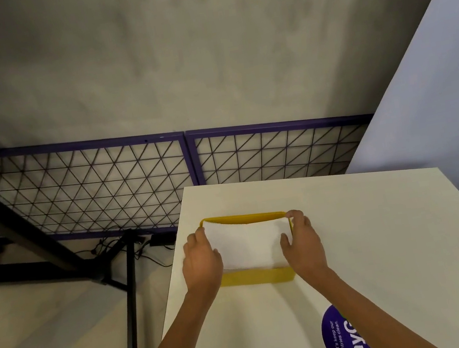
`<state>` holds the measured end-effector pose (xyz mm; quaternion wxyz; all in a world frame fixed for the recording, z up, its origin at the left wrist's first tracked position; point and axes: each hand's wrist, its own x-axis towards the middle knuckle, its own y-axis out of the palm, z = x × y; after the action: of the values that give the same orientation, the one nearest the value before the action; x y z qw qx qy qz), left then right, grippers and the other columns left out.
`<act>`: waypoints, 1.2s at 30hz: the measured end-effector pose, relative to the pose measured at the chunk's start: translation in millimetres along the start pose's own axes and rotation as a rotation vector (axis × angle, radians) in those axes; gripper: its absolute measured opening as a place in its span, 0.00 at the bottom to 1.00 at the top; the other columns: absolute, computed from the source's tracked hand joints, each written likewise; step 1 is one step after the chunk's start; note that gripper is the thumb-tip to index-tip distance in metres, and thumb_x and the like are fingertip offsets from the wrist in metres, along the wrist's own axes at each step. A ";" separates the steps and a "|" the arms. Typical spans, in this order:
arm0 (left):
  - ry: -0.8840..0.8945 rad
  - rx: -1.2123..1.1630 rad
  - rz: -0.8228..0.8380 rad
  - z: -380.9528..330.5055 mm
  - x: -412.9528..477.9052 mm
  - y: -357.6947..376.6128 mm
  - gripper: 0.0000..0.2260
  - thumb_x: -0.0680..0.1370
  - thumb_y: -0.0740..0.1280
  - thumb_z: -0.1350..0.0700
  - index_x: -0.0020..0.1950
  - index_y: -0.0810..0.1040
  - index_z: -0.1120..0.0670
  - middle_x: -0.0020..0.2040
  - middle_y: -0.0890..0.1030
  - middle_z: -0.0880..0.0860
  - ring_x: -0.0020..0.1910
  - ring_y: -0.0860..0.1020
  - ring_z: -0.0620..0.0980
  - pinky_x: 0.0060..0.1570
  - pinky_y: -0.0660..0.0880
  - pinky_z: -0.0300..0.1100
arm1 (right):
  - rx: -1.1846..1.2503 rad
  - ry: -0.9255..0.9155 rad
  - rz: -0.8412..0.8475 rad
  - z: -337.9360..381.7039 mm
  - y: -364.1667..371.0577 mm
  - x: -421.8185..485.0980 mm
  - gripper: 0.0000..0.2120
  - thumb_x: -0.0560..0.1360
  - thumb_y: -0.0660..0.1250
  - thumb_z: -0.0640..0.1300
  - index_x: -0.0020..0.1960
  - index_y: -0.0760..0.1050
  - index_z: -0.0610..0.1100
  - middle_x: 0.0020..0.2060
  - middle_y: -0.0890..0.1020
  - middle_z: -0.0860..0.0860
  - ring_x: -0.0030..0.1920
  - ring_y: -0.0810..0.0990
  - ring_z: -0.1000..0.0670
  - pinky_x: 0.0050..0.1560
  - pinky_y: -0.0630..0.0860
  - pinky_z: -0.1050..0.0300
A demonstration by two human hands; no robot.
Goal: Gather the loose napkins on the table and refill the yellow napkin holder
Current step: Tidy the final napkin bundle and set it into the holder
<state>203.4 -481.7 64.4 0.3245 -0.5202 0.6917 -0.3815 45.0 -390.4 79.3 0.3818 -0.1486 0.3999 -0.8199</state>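
Observation:
The yellow napkin holder stands on the white table, near its left edge. A stack of white napkins sits inside it, rising above the front wall up to the rear rim. My left hand grips the stack's left side. My right hand grips the right side, its fingertips at the holder's top right corner. No loose napkins show on the table.
A round purple sticker lies on the table near my right forearm. Past the table's left edge the floor drops away, with black table legs and cables. A purple-framed wire mesh panel runs along the wall behind.

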 end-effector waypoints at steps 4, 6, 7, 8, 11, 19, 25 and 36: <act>0.164 0.168 -0.027 6.8 1.4 -5.2 0.23 0.78 0.58 0.61 0.73 0.60 0.56 0.71 0.65 0.55 0.68 0.65 0.53 0.65 0.67 0.46 | -0.249 -0.245 0.002 -9.8 -5.6 -0.9 0.17 0.77 0.62 0.39 0.66 0.70 0.42 0.64 0.73 0.45 0.64 0.73 0.45 0.57 0.76 0.52; 0.272 0.265 0.065 9.0 2.7 -7.6 0.24 0.78 0.55 0.61 0.75 0.56 0.55 0.76 0.58 0.56 0.74 0.57 0.53 0.73 0.57 0.48 | -0.369 -0.357 0.034 -18.8 -3.8 0.5 0.18 0.72 0.68 0.37 0.62 0.76 0.42 0.62 0.78 0.41 0.62 0.77 0.41 0.60 0.75 0.46; 0.320 0.321 0.119 10.5 3.4 -8.0 0.26 0.79 0.54 0.60 0.76 0.52 0.55 0.77 0.53 0.55 0.77 0.52 0.53 0.75 0.50 0.50 | -0.439 -0.378 0.065 -24.5 -1.5 1.3 0.20 0.68 0.73 0.38 0.59 0.78 0.43 0.59 0.80 0.41 0.60 0.79 0.41 0.59 0.75 0.43; 0.362 0.379 0.165 12.4 4.2 -7.9 0.27 0.79 0.54 0.60 0.76 0.49 0.55 0.78 0.48 0.55 0.77 0.46 0.53 0.75 0.44 0.51 | -0.525 -0.388 0.101 -28.9 0.5 1.4 0.21 0.63 0.75 0.40 0.57 0.80 0.44 0.57 0.82 0.42 0.57 0.81 0.43 0.56 0.76 0.43; 0.451 0.526 0.243 19.6 9.0 -4.5 0.29 0.79 0.52 0.59 0.76 0.41 0.55 0.77 0.39 0.56 0.77 0.39 0.53 0.72 0.33 0.53 | -0.706 -0.446 0.139 -37.5 2.2 -2.3 0.20 0.61 0.70 0.45 0.53 0.82 0.46 0.53 0.84 0.46 0.54 0.84 0.47 0.53 0.78 0.44; 0.519 0.684 0.264 39.3 18.6 3.2 0.27 0.77 0.48 0.57 0.76 0.46 0.61 0.78 0.47 0.59 0.77 0.49 0.54 0.70 0.29 0.55 | -0.852 -0.441 0.199 -48.8 13.4 8.8 0.29 0.51 0.80 0.50 0.50 0.84 0.42 0.50 0.85 0.46 0.51 0.84 0.46 0.49 0.78 0.41; 0.523 0.718 0.234 41.6 15.8 6.8 0.26 0.77 0.54 0.58 0.75 0.54 0.63 0.77 0.54 0.60 0.76 0.57 0.54 0.69 0.27 0.57 | -0.884 -0.404 0.297 -34.5 8.5 8.2 0.30 0.79 0.57 0.49 0.76 0.53 0.39 0.76 0.55 0.41 0.77 0.51 0.41 0.72 0.40 0.40; 0.461 0.751 0.281 18.0 14.2 -3.8 0.23 0.77 0.57 0.65 0.72 0.60 0.61 0.76 0.54 0.59 0.65 0.72 0.52 0.73 0.37 0.57 | -0.944 -0.319 0.423 -29.3 7.1 9.8 0.28 0.81 0.49 0.47 0.77 0.45 0.40 0.77 0.48 0.44 0.77 0.42 0.43 0.73 0.37 0.39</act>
<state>216.8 -499.5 58.0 0.3768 -0.1692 0.6235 -0.6638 26.0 -384.6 54.6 0.4862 -0.3430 0.6829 -0.4237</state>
